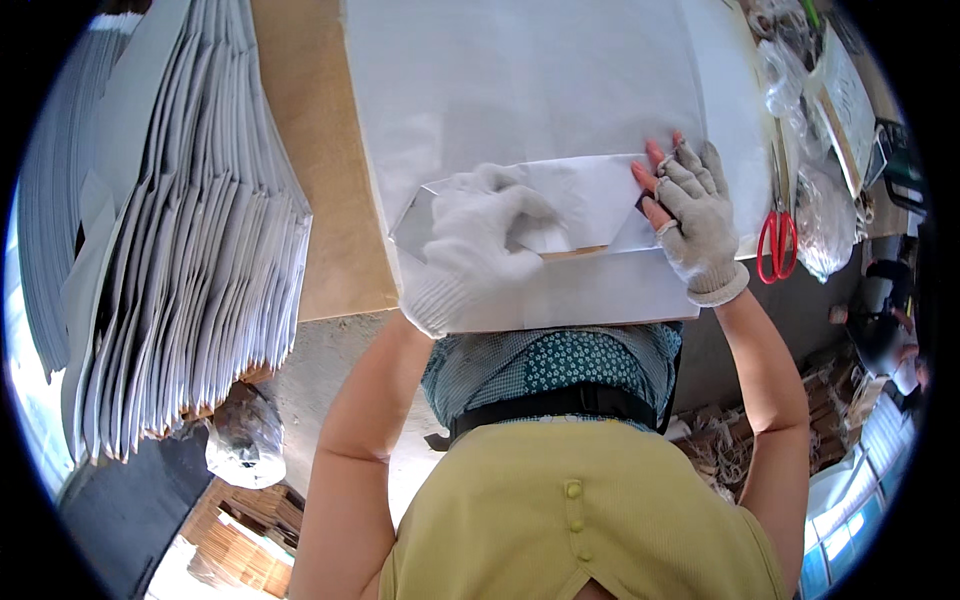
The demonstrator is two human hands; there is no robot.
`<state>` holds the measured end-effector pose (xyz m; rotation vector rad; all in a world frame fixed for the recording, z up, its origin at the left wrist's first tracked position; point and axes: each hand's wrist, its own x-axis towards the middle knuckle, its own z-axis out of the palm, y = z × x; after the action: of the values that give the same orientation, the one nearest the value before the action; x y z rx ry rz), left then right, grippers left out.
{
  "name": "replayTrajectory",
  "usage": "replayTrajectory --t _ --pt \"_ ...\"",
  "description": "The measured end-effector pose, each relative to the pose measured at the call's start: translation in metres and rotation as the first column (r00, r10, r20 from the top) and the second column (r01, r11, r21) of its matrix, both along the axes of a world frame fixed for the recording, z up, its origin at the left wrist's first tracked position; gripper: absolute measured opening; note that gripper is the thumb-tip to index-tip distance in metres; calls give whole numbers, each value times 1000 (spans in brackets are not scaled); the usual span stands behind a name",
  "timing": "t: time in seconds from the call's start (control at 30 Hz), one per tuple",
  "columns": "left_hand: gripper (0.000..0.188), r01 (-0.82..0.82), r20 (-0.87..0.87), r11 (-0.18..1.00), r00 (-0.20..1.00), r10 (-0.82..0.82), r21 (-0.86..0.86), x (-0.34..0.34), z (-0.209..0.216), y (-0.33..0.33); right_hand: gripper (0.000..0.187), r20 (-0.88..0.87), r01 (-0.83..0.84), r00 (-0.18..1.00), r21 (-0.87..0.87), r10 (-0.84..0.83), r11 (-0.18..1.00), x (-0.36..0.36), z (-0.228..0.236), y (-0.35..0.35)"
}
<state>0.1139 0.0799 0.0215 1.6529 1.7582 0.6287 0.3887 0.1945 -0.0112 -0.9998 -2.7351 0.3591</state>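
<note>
A white folded sheet of card or paper (590, 185) lies near the front edge of the work surface, with a brown edge showing along its fold. My left hand (485, 235), in a white knit glove, rests on its left part with the fingers curled in; whatever is under them is hidden. On the right end my right hand (692, 215) presses down, fingers spread, its worn glove leaving several fingertips bare. A small dark spot shows beside its thumb, too small to name. In front of both hands runs a white front panel (600, 290).
A tall stack of folded white cardboard (200, 230) stands at the left. Brown board (315, 170) lies between it and a large white sheet (520, 80). Red-handled scissors (777, 240) and clear plastic bags (825, 220) are at the right. Another person (885, 310) is beyond.
</note>
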Motion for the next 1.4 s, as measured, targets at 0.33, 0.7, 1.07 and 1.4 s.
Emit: replayTrajectory --t 0.33,0.7,1.07,1.4 --pt "37 -106 -419 914 864 280 392 -2 -28 -18 41 -264 -80 962 -11 74 997 -83 0 -12" --pt "34 -37 -370 871 896 246 490 -20 -40 -15 42 -177 -222 956 78 232 972 -56 5 5" --pt "52 -508 577 319 -504 643 -800 -26 1 -113 68 101 75 992 -37 -71 997 21 47 -8" --pt "27 -698 493 662 692 527 271 -47 134 -40 41 -490 -14 594 -799 -638 601 71 -56 118"
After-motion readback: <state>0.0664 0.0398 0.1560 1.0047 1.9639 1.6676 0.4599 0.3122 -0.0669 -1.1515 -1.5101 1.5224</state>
